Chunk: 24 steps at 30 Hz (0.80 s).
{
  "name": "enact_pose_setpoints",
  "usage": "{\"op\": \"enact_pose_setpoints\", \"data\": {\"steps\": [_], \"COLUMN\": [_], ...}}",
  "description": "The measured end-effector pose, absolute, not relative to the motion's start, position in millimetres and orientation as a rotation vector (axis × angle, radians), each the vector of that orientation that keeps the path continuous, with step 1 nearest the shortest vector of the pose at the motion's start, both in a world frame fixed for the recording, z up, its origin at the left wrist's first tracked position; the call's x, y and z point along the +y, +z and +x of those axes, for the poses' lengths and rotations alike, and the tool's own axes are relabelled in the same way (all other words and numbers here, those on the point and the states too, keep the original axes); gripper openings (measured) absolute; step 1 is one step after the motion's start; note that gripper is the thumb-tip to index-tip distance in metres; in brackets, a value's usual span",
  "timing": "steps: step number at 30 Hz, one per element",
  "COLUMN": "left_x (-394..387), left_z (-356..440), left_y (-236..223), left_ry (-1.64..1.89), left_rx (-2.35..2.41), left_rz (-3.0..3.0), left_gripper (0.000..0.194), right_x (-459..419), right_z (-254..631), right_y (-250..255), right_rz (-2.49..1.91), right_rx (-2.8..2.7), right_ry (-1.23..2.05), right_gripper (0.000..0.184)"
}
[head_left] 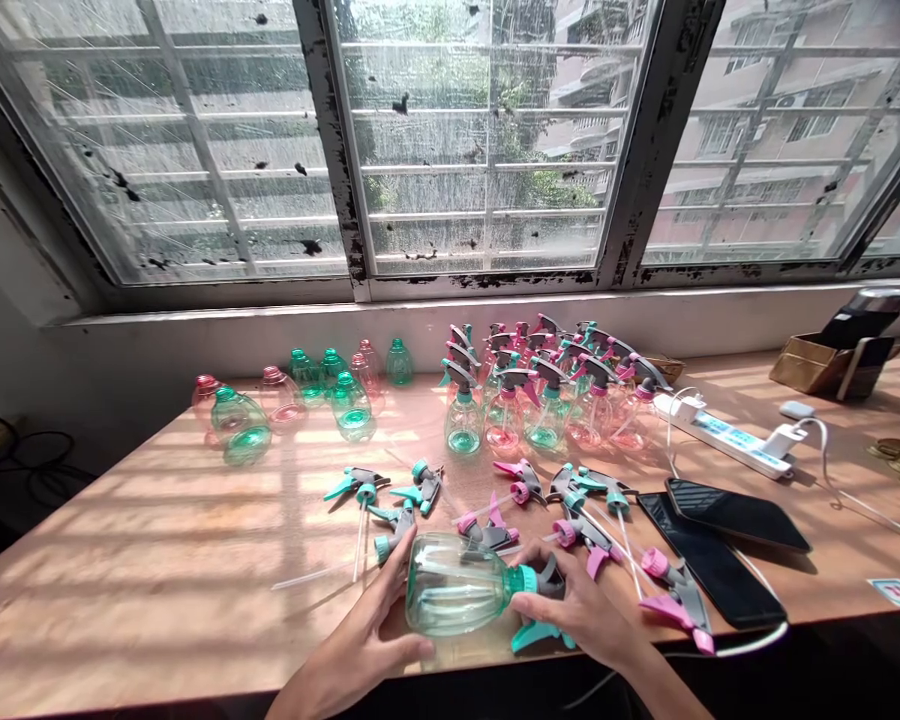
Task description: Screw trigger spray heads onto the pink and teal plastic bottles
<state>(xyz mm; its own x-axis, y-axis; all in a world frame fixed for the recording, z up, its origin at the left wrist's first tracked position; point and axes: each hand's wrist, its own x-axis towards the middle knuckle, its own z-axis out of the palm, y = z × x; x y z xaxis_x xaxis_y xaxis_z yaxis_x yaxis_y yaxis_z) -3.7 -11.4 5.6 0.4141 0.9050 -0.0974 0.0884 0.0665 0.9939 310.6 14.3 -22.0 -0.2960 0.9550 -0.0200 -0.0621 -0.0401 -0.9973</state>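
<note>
A clear green spray bottle (457, 585) lies sideways between my hands, just above the table's front edge. My left hand (375, 625) grips its rounded base. At the neck, my right hand (570, 600) closes round the teal and grey spray head (529, 580), whose teal trigger (540, 636) points down toward me. A pale tube shows inside the bottle. Loose spray heads lie just beyond: a teal one (396, 525) by my left fingers, a pink one (487, 530) behind the bottle, and another pink one (679, 595) to the right of my right hand.
Green and pink bottles without heads (352, 405) stand at the back left. Several bottles with spray heads (504, 415) crowd together at back centre. Two phones (720, 560), a power strip (727, 440) with white cables and a brown holder (806, 360) occupy the right side.
</note>
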Motion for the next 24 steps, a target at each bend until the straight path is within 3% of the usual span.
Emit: {"op": "enact_pose_setpoints", "data": {"steps": [9, 15, 24], "left_x": [-12.3, -11.6, -10.3], "left_z": [-2.1, -2.1, -3.2], "left_y": [10.7, 11.8, 4.1], "left_ry": [0.773, 0.752, 0.766], "left_rx": [0.989, 1.051, 1.012], "left_rz": [1.42, 1.422, 1.461], "left_gripper": [0.101, 0.121, 0.105], "right_x": [14.3, 13.2, 13.0], "right_z": [309.7, 310.1, 311.1], "right_y": [-27.1, -21.9, -18.7], "right_rz": [-1.053, -1.044, -1.021], "right_rx": [-1.362, -1.37, -1.387], "right_ry": [1.498, 1.507, 1.482], "right_gripper": [0.054, 0.052, 0.044]}}
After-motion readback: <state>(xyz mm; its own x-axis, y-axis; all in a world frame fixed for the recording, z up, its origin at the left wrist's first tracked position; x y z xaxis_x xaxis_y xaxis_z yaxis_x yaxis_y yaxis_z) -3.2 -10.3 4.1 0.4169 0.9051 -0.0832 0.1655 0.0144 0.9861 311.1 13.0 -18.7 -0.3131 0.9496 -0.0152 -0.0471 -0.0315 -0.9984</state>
